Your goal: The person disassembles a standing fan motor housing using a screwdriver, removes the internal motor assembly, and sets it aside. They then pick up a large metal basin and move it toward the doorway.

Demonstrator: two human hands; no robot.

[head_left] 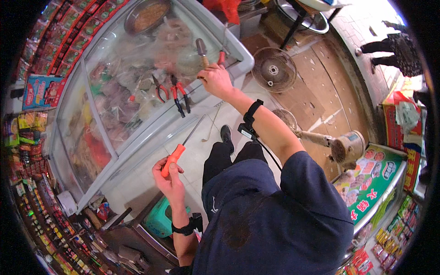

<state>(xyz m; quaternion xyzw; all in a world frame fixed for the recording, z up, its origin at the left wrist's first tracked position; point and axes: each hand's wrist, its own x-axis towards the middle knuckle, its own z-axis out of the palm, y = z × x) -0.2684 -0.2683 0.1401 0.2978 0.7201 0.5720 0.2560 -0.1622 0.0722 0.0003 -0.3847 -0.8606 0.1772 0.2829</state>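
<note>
From where I stand, looking down as the head view does, the left hand (169, 179) has an orange screwdriver (176, 154) pinched by its handle between thumb and curled fingers, its shaft slanting up and away toward the freezer (246, 58). So the screwdriver is out in front of the person, over the near side of that glass-topped freezer.

The right hand (216, 81) is stretched out over the freezer's far corner, fingers bunched at the end of a tool with a tan handle and a dark metal head (201, 47). Whether they grip it or merely touch it, I cannot tell. A red handle (222, 58) lies just beside. Nearer the edge, two pairs of red-handled pliers (174, 90) rest on the glass. A round fan guard (273, 69) and a fan motor (349, 146) lie off to the right, over cardboard.

I'd judge this to be tool sorting: one chosen, another being handled. The next move seems to call for a sure right-hand grip, the screwdriver's tip kept away from the glass.
</note>
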